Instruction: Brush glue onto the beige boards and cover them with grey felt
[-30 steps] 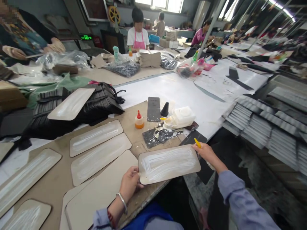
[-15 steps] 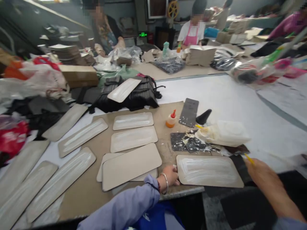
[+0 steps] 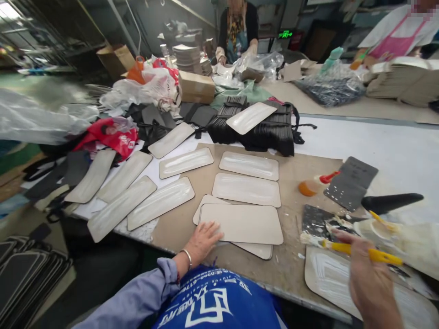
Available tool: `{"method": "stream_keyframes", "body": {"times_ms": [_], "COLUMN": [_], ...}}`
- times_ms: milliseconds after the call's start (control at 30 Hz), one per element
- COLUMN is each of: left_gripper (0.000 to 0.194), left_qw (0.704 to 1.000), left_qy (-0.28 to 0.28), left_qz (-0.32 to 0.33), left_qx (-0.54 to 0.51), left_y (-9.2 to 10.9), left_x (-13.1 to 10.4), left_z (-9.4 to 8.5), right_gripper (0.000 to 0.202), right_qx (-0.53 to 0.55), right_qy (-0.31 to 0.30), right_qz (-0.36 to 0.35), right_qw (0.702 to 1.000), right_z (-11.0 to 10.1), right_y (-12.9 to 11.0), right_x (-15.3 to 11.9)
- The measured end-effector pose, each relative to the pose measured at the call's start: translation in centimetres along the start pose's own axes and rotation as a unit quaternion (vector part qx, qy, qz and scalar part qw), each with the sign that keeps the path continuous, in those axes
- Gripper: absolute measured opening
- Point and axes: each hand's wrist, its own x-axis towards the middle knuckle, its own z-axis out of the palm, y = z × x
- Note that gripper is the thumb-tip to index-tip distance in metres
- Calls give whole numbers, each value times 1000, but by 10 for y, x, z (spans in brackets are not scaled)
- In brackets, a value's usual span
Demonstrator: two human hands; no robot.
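Observation:
My left hand [image 3: 202, 240] lies with fingers stretched out on the left end of a plain beige rounded panel [image 3: 245, 224]. That panel rests across other beige panels, whose edges stick out beneath it. In my right hand [image 3: 372, 283] is a yellow-handled brush [image 3: 386, 257], its bristles whitish and pointing left. Below the brush is a beige panel streaked with white paste [image 3: 327, 269], partly covered by my right hand. A whitish tub [image 3: 377, 230], crusted with paste and with a yellow tool on its rim, stands just beyond the brush.
Several paste-streaked panels [image 3: 187, 163] are spread at left and middle. A squeeze bottle [image 3: 308, 188] with orange liquid, a dark grey panel [image 3: 353, 180] and a black-handled tool [image 3: 391, 201] lie at right. Bundled black pieces [image 3: 254, 132] sit behind. Two people are across the table.
The view has swung left. My left hand has left the streaked panel at right and now touches the plain panel. My right hand has come inward over the streaked panel with the brush.

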Motion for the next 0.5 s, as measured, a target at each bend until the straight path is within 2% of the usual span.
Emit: {"method": "stream_keyframes", "body": {"times_ms": [133, 300, 400, 500], "left_gripper": [41, 35, 31, 29], "left_qw": [999, 992, 986, 982], "left_qy": [38, 92, 111, 119], "left_qz": [38, 73, 103, 125], "left_qx": [6, -36, -66, -79], "left_y": [-31, -57, -67, -71], "left_x": [-18, -24, -24, -23], "left_z": [12, 16, 17, 17], "right_gripper": [53, 49, 43, 41], "right_qx": [65, 215, 294, 298], "right_qy": [-76, -160, -168, -158], "right_qz": [38, 113, 171, 176], "right_qw": [994, 957, 925, 925], "right_z": [71, 162, 214, 248], "right_y": [-54, -91, -107, -113], "right_x": [-18, -44, -58, -69]}}
